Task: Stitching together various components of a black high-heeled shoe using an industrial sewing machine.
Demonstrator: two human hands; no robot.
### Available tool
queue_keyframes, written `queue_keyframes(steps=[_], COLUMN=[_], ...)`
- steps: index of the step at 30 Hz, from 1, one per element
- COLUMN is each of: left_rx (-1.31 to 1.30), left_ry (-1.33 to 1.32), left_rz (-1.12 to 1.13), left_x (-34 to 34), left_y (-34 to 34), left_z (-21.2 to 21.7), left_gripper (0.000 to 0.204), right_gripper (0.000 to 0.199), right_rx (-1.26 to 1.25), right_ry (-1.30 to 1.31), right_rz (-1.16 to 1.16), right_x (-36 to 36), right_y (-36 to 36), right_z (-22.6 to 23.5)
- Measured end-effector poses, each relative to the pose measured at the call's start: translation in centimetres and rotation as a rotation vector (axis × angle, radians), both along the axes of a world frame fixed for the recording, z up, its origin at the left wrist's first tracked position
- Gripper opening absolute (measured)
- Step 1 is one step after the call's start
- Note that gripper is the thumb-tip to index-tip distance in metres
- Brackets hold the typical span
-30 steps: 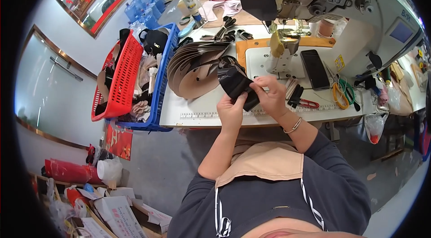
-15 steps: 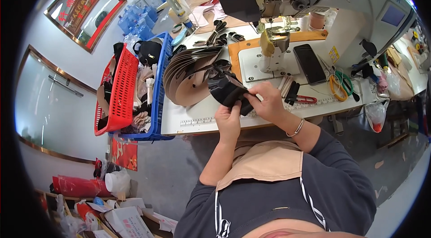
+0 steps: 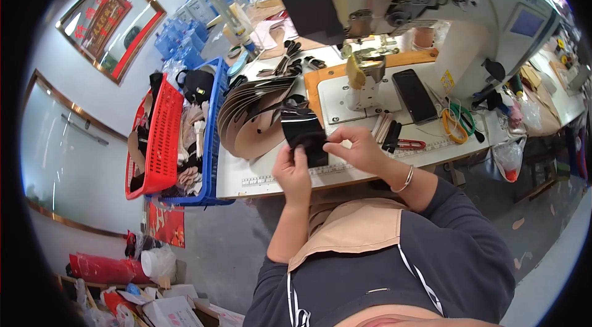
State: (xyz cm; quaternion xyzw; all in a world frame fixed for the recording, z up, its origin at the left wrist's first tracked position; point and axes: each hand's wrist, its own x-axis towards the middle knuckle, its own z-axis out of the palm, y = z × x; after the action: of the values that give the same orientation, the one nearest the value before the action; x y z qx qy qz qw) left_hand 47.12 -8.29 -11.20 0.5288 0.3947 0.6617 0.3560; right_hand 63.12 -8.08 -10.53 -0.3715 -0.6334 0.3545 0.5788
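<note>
A glossy black leather piece [image 3: 301,125], curved and bent over at its near end, hangs between my hands above the table's front edge. My left hand [image 3: 291,170] pinches its lower left side, thumb on top. On the other side, my right hand [image 3: 359,149] has thumb and forefinger closed on the right edge of the piece. Part of its near end is dark and folded, so the layers cannot be told apart. Just behind and left lies a fanned stack of curved leather pieces [image 3: 237,125], with pale beige faces.
A sewing machine [image 3: 481,25] stands behind, with a phone [image 3: 414,96] by its base. Yellow-handled scissors [image 3: 455,127], a red-handled tool [image 3: 411,144] and a ruler strip [image 3: 259,180] lie near the front edge. Red [image 3: 161,142] and blue [image 3: 213,160] baskets adjoin the table's left.
The black leather piece has turned to point more toward me and come lower. Both hands have shifted slightly left, and my right fingers now grip its right edge. The whole view has shifted a little.
</note>
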Motion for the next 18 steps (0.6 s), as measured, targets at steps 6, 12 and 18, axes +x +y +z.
queue_keyframes(steps=[6,12,18], left_rx=[0.174,-0.005,-0.069], left_ry=[0.764,0.782,0.748], left_rz=[-0.45,-0.754,-0.887], left_x=[-2.4,0.7,3.8], left_y=[-0.9,10.1,14.3], left_z=[8.2,11.1,11.4], left_gripper=[0.017,0.02,0.027], right_gripper=[0.017,0.021,0.024], right_rx=[-0.114,0.025,-0.169], right_ry=[0.887,0.833,0.556], right_rz=[-0.296,0.056,-0.074], right_x=[11.5,11.7,13.5], right_y=[7.2,5.1,2.9], right_z=[2.0,6.3,2.2])
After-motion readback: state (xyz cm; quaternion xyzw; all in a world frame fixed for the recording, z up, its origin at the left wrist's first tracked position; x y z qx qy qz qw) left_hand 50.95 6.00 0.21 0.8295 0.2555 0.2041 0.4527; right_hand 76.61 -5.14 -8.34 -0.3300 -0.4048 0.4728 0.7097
